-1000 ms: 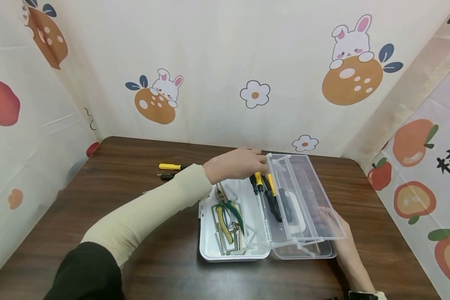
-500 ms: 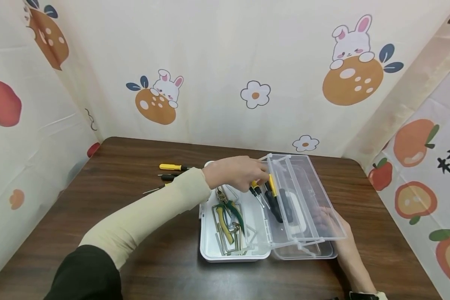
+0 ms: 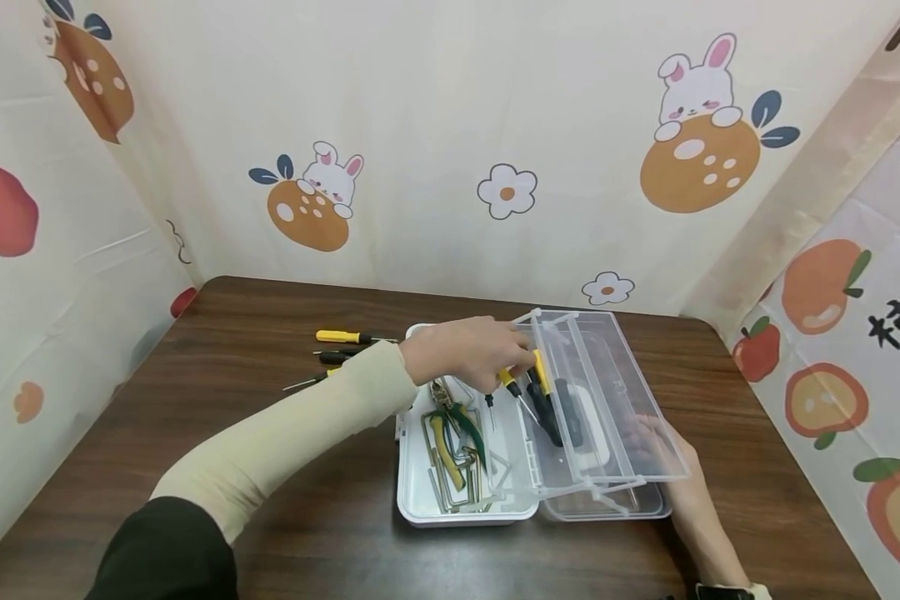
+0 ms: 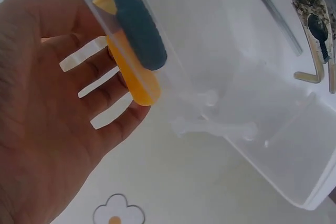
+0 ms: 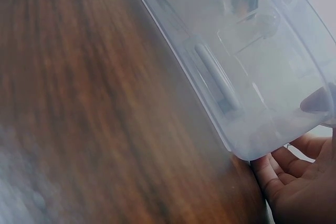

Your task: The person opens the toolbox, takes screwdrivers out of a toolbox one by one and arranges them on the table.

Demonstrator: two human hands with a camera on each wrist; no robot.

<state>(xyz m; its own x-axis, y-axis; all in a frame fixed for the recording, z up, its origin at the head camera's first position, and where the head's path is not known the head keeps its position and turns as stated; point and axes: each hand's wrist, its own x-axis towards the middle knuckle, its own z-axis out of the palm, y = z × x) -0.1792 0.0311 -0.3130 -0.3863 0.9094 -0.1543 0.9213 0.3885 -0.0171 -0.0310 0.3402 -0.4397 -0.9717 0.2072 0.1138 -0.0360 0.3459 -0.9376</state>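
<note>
A white toolbox (image 3: 468, 518) stands with its clear lid (image 3: 592, 510) opened to the right and a clear divided tray (image 3: 622, 375) raised over the lid. My left hand (image 3: 468, 350) reaches in at the back and pinches a yellow-and-black screwdriver (image 3: 507, 379) and a small black screwdriver (image 3: 490, 402), their shafts pointing down. Other black and yellow handles (image 3: 546, 417) lie beside the fingers, partly under the tray. In the left wrist view, fingertips meet a yellow handle (image 4: 137, 80). My right hand (image 3: 686, 467) grips the lid's corner, with the thumb showing through the plastic.
Green-and-yellow pliers (image 3: 444, 450) and several L-shaped hex keys (image 3: 437, 492) lie in the box. On the brown table (image 3: 307, 533), a yellow screwdriver (image 3: 337, 336), a black one (image 3: 333, 357) and another (image 3: 303, 384) lie behind the left sleeve. Patterned curtains (image 3: 420, 200) border the table.
The left hand has lowered from above the tray's back edge onto the handles. The small black screwdriver has shifted left, and the yellow-and-black one slightly left. My right hand stays put.
</note>
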